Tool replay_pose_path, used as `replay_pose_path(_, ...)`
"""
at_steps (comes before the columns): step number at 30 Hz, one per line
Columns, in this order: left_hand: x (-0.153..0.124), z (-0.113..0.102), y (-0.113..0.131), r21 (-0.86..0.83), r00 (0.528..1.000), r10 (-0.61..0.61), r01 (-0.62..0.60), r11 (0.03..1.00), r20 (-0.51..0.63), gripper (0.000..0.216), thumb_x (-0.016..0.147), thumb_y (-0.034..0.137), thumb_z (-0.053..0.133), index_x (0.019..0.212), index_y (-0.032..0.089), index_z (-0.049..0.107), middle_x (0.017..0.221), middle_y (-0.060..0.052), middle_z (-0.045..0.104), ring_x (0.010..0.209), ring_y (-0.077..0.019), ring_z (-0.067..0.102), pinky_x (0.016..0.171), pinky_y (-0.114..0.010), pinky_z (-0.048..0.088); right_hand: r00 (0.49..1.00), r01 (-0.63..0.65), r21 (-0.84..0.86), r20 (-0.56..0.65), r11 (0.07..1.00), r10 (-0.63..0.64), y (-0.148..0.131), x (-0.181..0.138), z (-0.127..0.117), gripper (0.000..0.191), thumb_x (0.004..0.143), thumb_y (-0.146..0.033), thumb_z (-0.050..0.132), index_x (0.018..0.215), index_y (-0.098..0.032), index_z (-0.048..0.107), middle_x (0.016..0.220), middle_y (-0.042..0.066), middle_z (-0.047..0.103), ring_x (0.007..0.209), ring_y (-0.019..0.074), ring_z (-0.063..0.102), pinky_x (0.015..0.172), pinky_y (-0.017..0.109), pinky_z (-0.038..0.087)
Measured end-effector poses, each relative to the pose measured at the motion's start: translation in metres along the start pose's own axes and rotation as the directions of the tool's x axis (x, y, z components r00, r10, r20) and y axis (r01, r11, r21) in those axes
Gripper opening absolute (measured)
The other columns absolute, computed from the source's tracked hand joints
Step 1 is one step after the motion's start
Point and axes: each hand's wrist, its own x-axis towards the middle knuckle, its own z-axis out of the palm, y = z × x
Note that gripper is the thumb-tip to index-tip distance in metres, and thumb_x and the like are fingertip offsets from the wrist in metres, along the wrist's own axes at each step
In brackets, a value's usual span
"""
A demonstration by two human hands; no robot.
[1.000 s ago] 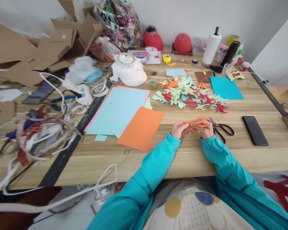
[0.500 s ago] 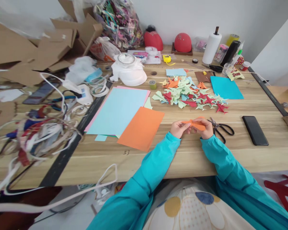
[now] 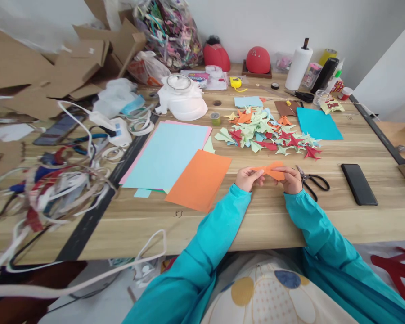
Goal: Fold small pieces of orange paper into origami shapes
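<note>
Toward the table's (image 3: pixel 266 225) front edge: folded orange paper (image 3: pixel 274 172).
Left hand (image 3: pixel 246 179): pinches its narrow end; uneven tugging could tear it.
Right hand (image 3: pixel 292 181): pinches its wider flap; slipping outward could nudge the scissors (image 3: pixel 306 176).

On the table (image 3: pixel 263 229), we have a narrow bare strip between our left hand (image 3: pixel 246 179) and the flat orange sheet (image 3: pixel 200 182). Just beside our right hand (image 3: pixel 293 181), the scissors (image 3: pixel 305 177) obstruct the low way to the right, but between them and the phone (image 3: pixel 359 184) there is bare wood, wide enough for a hand. Straight ahead, the heap of folded papers (image 3: pixel 256 128) stands in our way.
</note>
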Motion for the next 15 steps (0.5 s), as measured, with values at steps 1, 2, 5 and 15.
replay_pose_path(1, 0.001, -0.001, 0.0, 0.003, 1.0, 0.001, -0.001, 1.0, -0.002, 0.037, 0.049, 0.041, 0.075, 0.064, 0.011, 0.061, 0.048, -0.001, 0.061, 0.033, -0.0093, 0.05, 0.034, -0.021, 0.039, 1.0, -0.011, 0.021, -0.004, 1.0, 0.011, 0.0, 0.001, -0.001, 0.026, 0.068, -0.037, 0.056, 0.076, -0.016, 0.069, 0.069, 0.006, 0.066, 0.053, 0.0156, 0.057, 0.041, 0.028, 0.045)
replay_pose_path(2, 0.001, -0.002, 0.001, 0.01, 1.0, 0.003, -0.003, 1.0, -0.004, 0.036, 0.049, 0.041, 0.075, 0.063, 0.011, 0.061, 0.048, -0.001, 0.061, 0.032, -0.0095, 0.05, 0.034, -0.021, 0.038, 1.0, -0.021, 0.036, -0.012, 0.999, 0.021, -0.001, 0.002, -0.002, 0.029, 0.069, -0.04, 0.055, 0.076, -0.016, 0.068, 0.069, 0.006, 0.066, 0.053, 0.0159, 0.057, 0.04, 0.027, 0.045)
replay_pose_path(5, 0.001, -0.003, 0.002, 0.064, 1.0, 0.015, -0.015, 0.998, 0.006, 0.035, 0.05, 0.041, 0.074, 0.062, 0.011, 0.062, 0.048, -0.001, 0.061, 0.033, -0.0098, 0.05, 0.034, -0.022, 0.039, 0.998, -0.033, 0.024, -0.05, 0.999, 0.034, -0.005, 0.002, 0.0, 0.033, 0.07, -0.042, 0.057, 0.092, -0.018, 0.064, 0.068, 0.003, 0.064, 0.053, 0.0145, 0.057, 0.041, 0.025, 0.045)
replay_pose_path(15, -0.011, 0.002, 0.01, 0.303, 0.99, 0.053, -0.09, 0.949, 0.128, 0.023, 0.057, 0.031, 0.072, 0.063, 0.011, 0.063, 0.045, 0.0, 0.058, 0.033, -0.0069, 0.048, 0.035, -0.019, 0.037, 0.997, 0.076, -0.328, 0.026, 0.942, -0.071, -0.007, 0.004, -0.001, 0.073, 0.052, -0.032, 0.078, 0.119, -0.028, 0.048, 0.111, 0.007, 0.057, 0.096, 0.0201, 0.056, 0.081, 0.034, 0.047)
